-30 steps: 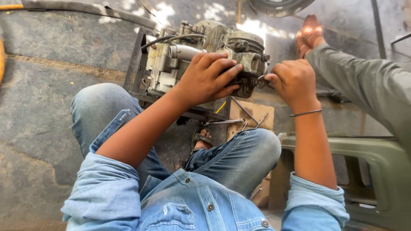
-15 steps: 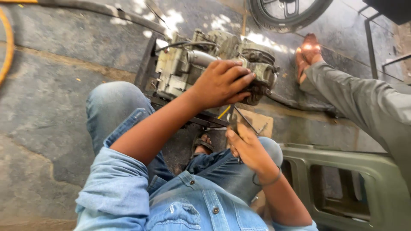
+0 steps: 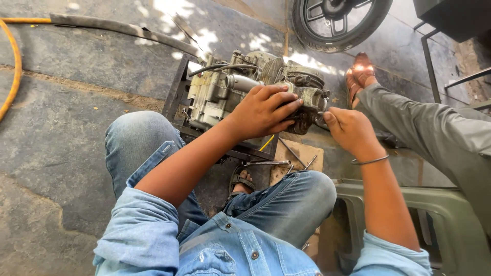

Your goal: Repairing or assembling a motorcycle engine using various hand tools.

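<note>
Grey stone floor (image 3: 76,128), cracked and dusty, w/ sun patches near the top. Yellow hose (image 3: 11,66) curves down the left edge, and a dark strip lies along the top left. Motorcycle wheel (image 3: 337,23) sits at top centre-right.

I see the engine block (image 3: 240,92), grimy grey metal, sitting on a low dark metal stand (image 3: 176,97) on the floor, just ahead of my knees. Black hose runs across its top.

My left hand (image 3: 263,110) lies flat-ish over the engine's right part, fingers spread and curled onto the casing, pressing on it, not wrapped round anything. My right hand (image 3: 350,130) is at the engine's right end, fingers bunched tight w/ thumb forward, touching the casing edge; can't tell if it pinches a small part or tool, too hidden. Thin metal bangle (image 3: 371,160) on that wrist.

Below the engine: flat brown cardboard piece (image 3: 302,153) on the floor, roughly rectangular, no print I can make out, w/ a few thin metal rods/tools on and beside it. Yellow-handled bit pokes out under the stand.

Right side: another person's leg in grey-green trousers (image 3: 434,133), foot in a reddish-brown sandal (image 3: 360,71) near the wheel. Olive-green plastic panel (image 3: 450,225) w/ cut-outs bottom right, beside my right knee.
</note>
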